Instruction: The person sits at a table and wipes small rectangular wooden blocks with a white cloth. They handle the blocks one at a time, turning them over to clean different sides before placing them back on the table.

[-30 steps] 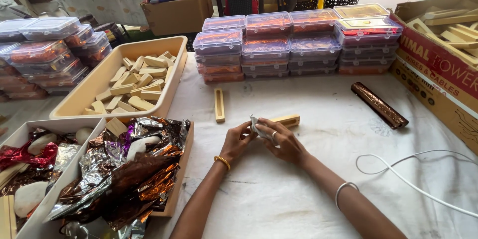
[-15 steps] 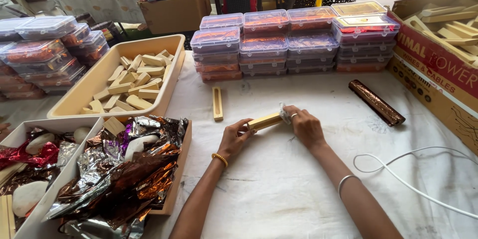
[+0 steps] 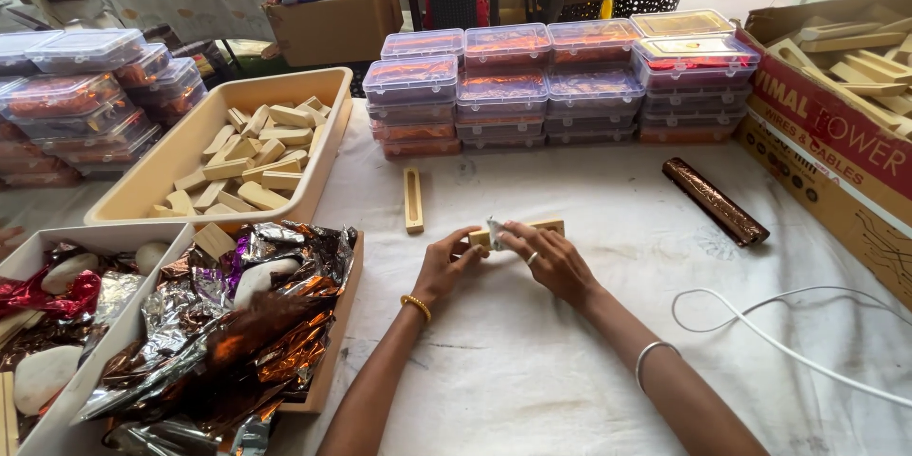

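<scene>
while both hands grip a wooden block | left hand | right hand | clear lidded boxes stacked behind

I note a pale, matt wooden block under my left hand and right hand, with a scrap of shiny silver foil pinched against it, all on a white cloth that looks matt, creased and faintly stained. A second bare wooden block lies on the same cloth, near a glossy brown foil roll. The tray looks smooth cream plastic, the stacked boxes clear glossy plastic, and the crumpled wrappers metallic foil.
</scene>
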